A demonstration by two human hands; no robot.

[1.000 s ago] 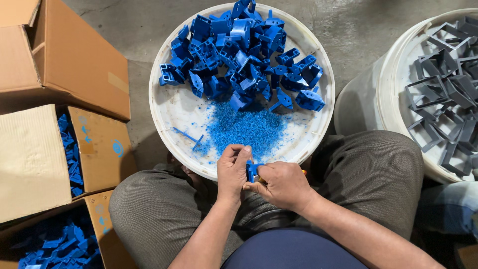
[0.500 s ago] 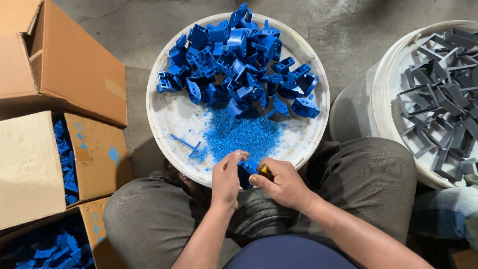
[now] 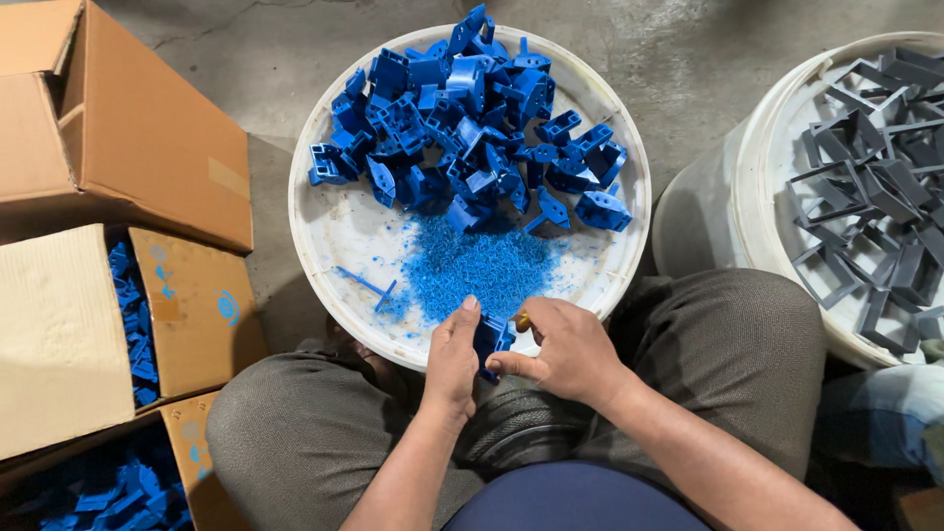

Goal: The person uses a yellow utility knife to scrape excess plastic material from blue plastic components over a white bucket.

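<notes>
My left hand (image 3: 450, 359) and my right hand (image 3: 562, 349) meet over my lap at the near rim of a round white tub lid (image 3: 324, 236). Both grip one small blue plastic part (image 3: 490, 340) between them. A thin yellowish tool tip (image 3: 521, 320) shows at my right fingers. On the lid lies a heap of blue plastic parts (image 3: 472, 118) at the far side and a patch of blue shavings (image 3: 482, 265) just beyond my fingers. A thin blue strip (image 3: 366, 285) rests at the lid's left.
A white bucket (image 3: 728, 187) with grey plastic frames (image 3: 875, 177) stands at right. Cardboard boxes (image 3: 187, 305) with blue parts (image 3: 128, 305) sit at left, and an open brown box (image 3: 147, 138) behind them. Grey concrete floor lies beyond.
My hands have stayed together on the blue part at the lid's near rim, turning it slightly. The view has shifted a little.
</notes>
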